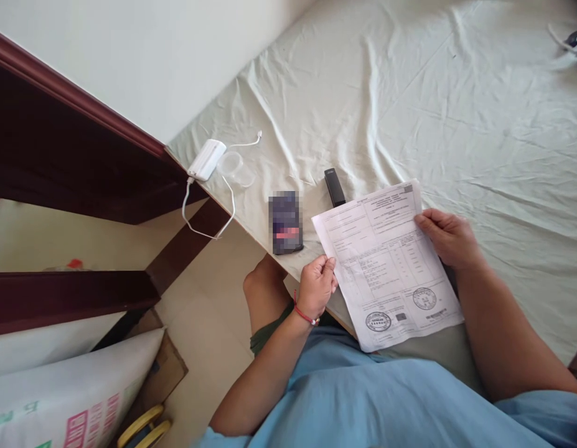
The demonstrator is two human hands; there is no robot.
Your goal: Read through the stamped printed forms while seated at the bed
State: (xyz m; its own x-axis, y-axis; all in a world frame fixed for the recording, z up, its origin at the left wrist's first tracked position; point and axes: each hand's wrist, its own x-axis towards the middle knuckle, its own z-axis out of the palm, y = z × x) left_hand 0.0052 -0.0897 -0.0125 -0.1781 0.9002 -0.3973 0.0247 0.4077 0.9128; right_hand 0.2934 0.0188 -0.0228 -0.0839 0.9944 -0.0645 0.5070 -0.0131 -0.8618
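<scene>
A printed paper form (pixel 386 261) with two round ink stamps near its lower edge is held tilted in front of me. My left hand (pixel 317 283), with a red bracelet at the wrist, pinches the form's left edge. On the opposite side, my right hand (pixel 449 236) grips the upper right edge between thumb and fingers. Just beyond the form's top left corner lies a slim black object (pixel 334 186), its near end meeting the paper's edge in view. To the left of it is a dark phone-like item (pixel 287 223), its face blurred out.
The pale sheet (pixel 456 112) has wrinkles. A white adapter-like device (pixel 206 160) with a cable and a clear plastic cup (pixel 236 168) lie at the sheet's left edge. Dark red wooden furniture (pixel 83 137) stands left. A printed white sack (pixel 83 392) and a yellow-rimmed reel (pixel 143 429) are below.
</scene>
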